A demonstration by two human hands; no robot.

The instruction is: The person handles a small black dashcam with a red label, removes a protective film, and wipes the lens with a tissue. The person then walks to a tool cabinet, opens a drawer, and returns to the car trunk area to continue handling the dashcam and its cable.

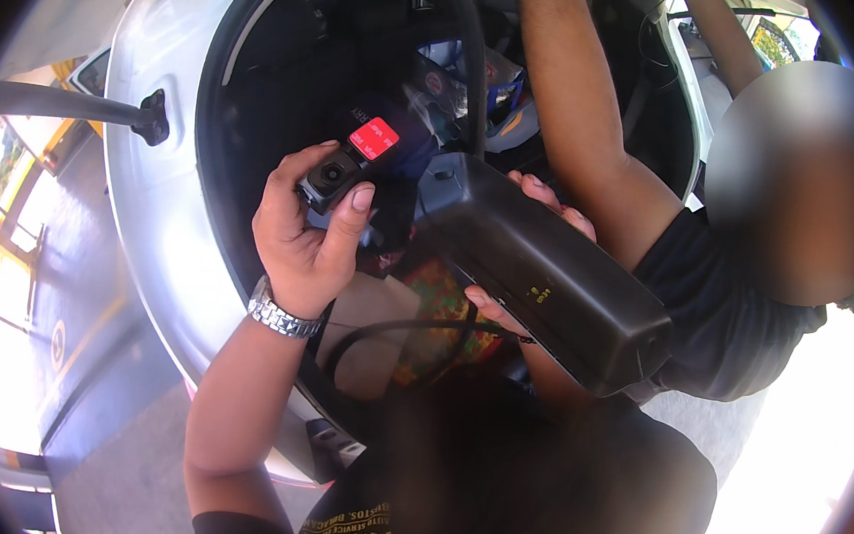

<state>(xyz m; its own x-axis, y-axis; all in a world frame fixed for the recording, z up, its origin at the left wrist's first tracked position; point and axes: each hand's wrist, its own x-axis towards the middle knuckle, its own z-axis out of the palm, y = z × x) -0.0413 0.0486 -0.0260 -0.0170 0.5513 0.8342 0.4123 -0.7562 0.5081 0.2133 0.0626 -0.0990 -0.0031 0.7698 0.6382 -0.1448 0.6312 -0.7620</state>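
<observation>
My left hand (294, 231) is raised over the open back of the car, fingers and thumb closed around a small black dash camera (331, 174). Its lens faces up toward me. A red-backed square sticky pad (373, 138) sits at its top end. To the right, a long black plastic trim cover (557, 277) lies tilted across my right hand (496, 310). My thumb shows along its lower edge and fingertips curl over its far edge; the palm is hidden beneath it. The camera and the cover are apart.
A co-worker's arm (585, 109) reaches into the car just beyond the cover. The silver car body's rim (155, 216) curves along the left, with a grey strut (69, 105) joined to it. Bags (472, 80), a patterned cloth (443, 319) and a dark cable (392, 330) are inside.
</observation>
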